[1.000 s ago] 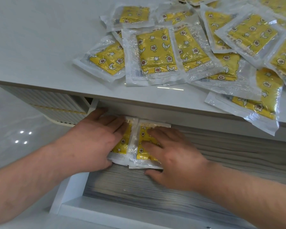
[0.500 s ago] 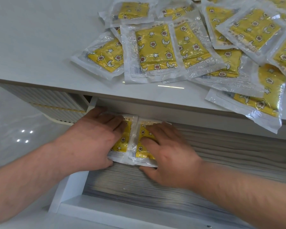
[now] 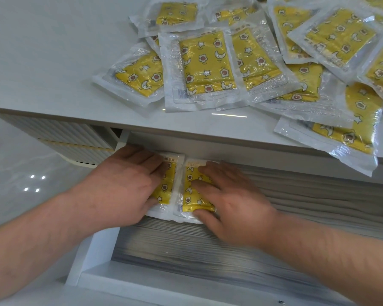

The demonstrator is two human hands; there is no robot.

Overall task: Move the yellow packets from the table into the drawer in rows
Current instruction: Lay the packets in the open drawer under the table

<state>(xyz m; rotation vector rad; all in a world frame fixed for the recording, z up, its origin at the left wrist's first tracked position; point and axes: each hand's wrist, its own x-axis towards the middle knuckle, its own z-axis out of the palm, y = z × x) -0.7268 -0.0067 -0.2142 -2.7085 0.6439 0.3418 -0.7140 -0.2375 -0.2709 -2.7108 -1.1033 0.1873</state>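
So that two yellow star-printed plastic packets (image 3: 191,191) sit edge to edge, apparently starting a row in the white drawer's (image 3: 97,250) far-left corner, the left hand (image 3: 119,188) and right hand (image 3: 234,206) press them flat, each grip released, while the other packets (image 3: 205,67) lie heaped on the worktop (image 3: 53,62).

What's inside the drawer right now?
In the drawer, at its back left: a left packet under the left hand and a right packet under the right hand, side by side. The hands cover parts of both; the tabletop hides the rear.
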